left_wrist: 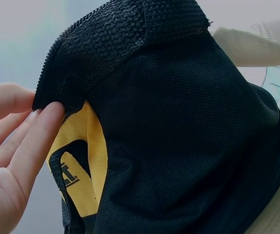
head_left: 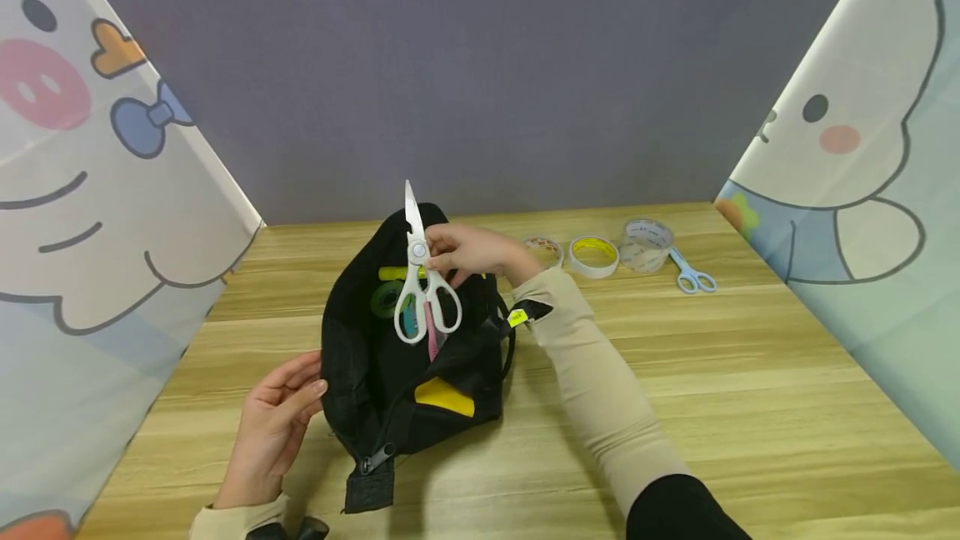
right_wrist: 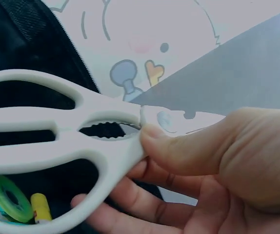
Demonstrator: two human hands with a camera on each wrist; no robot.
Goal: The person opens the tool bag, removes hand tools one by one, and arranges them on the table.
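My right hand [head_left: 476, 252] grips a pair of white kitchen scissors [head_left: 418, 252] near the pivot, over the mouth of a black zippered bag [head_left: 345, 373]. The blades point away from me and the handle loops hang over the opening. In the right wrist view, the thumb presses on the scissors [right_wrist: 106, 146] beside the pivot. My left hand [head_left: 277, 415] pinches the bag's left rim between thumb and fingers, as the left wrist view shows at the zipper edge. Inside the bag lie a green tape roll [head_left: 386, 299], a yellow stick-like item [head_left: 392, 273] and a pink item [head_left: 432, 336].
Right of the bag, tape rolls stand along the back of the wooden table [head_left: 750, 373]: a yellow-lined roll [head_left: 594, 269], a clear roll [head_left: 647, 257] and one partly behind my right wrist. Blue-handled scissors [head_left: 696, 280] lie beside them. A grey panel [head_left: 480, 82] rises behind.
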